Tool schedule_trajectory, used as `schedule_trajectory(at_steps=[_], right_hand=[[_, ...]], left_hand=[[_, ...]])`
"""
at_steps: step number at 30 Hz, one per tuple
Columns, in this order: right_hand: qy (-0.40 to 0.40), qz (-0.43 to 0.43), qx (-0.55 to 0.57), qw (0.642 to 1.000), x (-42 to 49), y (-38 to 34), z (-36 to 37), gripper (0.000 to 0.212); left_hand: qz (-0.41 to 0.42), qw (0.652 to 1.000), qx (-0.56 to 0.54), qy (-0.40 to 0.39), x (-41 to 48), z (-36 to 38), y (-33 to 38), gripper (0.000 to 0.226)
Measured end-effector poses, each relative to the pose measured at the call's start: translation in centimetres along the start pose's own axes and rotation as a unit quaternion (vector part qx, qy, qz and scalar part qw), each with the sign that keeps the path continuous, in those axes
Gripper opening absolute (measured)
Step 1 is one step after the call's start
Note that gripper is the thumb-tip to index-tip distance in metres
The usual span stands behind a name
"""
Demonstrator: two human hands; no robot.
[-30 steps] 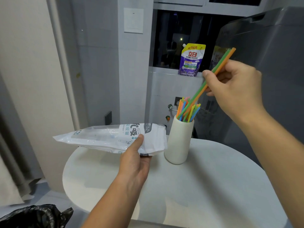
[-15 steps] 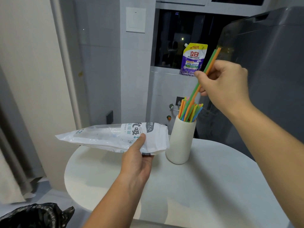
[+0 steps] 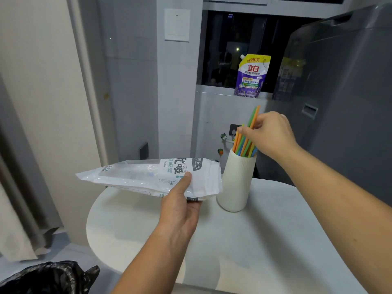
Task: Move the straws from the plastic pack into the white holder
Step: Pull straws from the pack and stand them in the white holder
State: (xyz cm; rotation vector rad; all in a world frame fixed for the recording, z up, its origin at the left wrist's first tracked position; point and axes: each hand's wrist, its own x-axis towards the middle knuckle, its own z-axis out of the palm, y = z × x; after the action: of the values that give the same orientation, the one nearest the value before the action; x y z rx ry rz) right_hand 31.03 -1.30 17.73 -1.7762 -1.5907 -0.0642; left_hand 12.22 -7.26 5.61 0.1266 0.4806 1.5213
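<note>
My left hand (image 3: pixel 180 206) grips the white plastic straw pack (image 3: pixel 148 177) by its right end and holds it level above the round table's left part. The ribbed white holder (image 3: pixel 237 183) stands upright on the table just right of the pack, with several coloured straws inside. My right hand (image 3: pixel 269 134) is right above the holder, pinching an orange and a green straw (image 3: pixel 254 115) whose lower ends are down among the others in the holder. Their tops stick up above my fingers.
The white round table (image 3: pixel 254 240) fills the lower middle. A purple detergent pouch (image 3: pixel 251 76) stands on the window ledge behind. A large grey appliance (image 3: pixel 339 92) rises at the right. A black bin bag (image 3: pixel 48 279) sits at the lower left, by a curtain.
My right hand has come down and left with the two straws, sliding them deeper into the holder. The left hand and pack have stayed put.
</note>
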Motion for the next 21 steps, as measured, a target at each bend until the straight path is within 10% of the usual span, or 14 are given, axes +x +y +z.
schedule_trajectory(at_steps=[5,21], right_hand=[[0.029,-0.035,0.086,0.995,-0.4,0.0,0.0,0.081],[-0.061,-0.095,-0.06,0.992,-2.0,1.4,1.0,0.048]], left_hand=[[-0.004,1.0,0.008,-0.007,-0.1,0.0,-0.1,0.047],[-0.025,0.994,0.035,-0.099,-1.0,0.4,0.2,0.049]])
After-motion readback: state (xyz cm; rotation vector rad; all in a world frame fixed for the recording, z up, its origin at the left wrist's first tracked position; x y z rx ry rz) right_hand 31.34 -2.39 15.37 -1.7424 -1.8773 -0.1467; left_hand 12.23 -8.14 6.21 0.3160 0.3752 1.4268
